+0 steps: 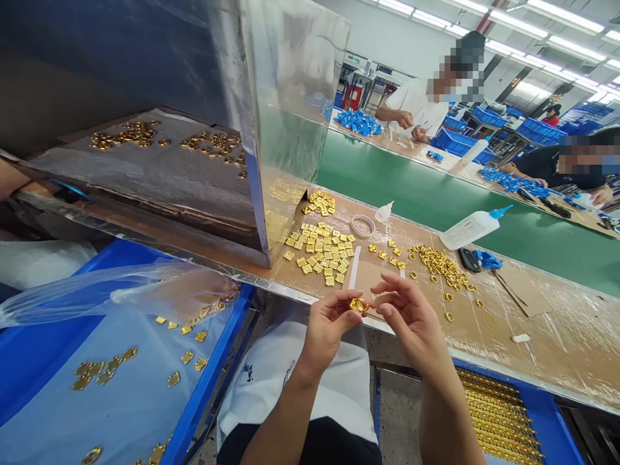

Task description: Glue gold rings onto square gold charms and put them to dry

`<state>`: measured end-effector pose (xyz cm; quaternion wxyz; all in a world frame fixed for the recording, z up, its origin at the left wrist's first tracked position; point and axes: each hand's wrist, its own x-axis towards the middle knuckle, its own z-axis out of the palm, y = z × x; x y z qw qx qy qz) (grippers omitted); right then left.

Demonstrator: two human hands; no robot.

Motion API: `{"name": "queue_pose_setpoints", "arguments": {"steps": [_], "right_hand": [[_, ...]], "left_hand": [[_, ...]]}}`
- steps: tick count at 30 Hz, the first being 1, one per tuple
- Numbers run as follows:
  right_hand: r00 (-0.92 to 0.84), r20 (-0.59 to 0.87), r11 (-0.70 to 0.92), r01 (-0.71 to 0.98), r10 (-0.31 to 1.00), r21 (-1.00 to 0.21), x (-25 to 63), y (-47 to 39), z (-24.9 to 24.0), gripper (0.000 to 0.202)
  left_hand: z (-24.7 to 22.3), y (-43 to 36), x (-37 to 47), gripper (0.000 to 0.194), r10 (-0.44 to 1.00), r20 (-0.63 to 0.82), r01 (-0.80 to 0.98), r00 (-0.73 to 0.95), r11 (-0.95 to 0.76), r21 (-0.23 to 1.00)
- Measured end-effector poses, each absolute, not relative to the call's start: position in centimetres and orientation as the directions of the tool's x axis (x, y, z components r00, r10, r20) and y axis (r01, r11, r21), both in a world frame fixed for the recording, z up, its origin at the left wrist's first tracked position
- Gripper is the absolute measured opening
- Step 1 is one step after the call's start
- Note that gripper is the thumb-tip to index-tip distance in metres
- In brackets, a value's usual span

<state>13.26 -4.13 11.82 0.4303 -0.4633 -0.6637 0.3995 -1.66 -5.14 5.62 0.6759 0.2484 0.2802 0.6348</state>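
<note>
My left hand (329,326) pinches a gold piece (359,305) between thumb and fingers, just over the table's front edge. At the piece's right side is my right hand (409,316), its fingers slightly spread and curved; whether its fingertips touch the piece is unclear. Beyond my hands lies a brown card (375,281) with white strips. Square gold pieces (322,252) cover the bench left of the card. Gold rings (443,266) are heaped to the right, and several small gold pieces (387,253) lie between.
A metal-framed box (256,142) stands at left with gold parts inside. A tape roll (363,225), small bottle (384,212) and large bottle (469,229) stand or lie behind. Blue trays (227,342) (557,413) flank me below the bench. People work across the green belt (387,174).
</note>
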Motion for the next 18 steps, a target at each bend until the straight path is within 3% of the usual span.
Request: {"name": "queue_pose_setpoints", "arguments": {"steps": [4,7,18], "right_hand": [[-0.241,0.251,0.298,0.183,0.937,-0.937,13.7,-4.1,9.6,0.018],[-0.246,0.299,0.34,0.144,0.922,-0.929,13.4,-4.4,8.4,0.014],[-0.197,0.536,0.57,0.324,0.821,-0.755,13.1,-4.6,7.9,0.009]], "left_hand": [[6.1,-5.2,-1.4,0.048,0.974,-0.135,-0.84,0.183,0.226,0.493],[6.5,-5.3,-1.0,0.045,0.952,-0.157,-0.858,0.263,0.305,0.413],[6.8,-5.2,-0.2,0.05,0.925,-0.157,-0.799,0.346,0.378,0.468]]}}
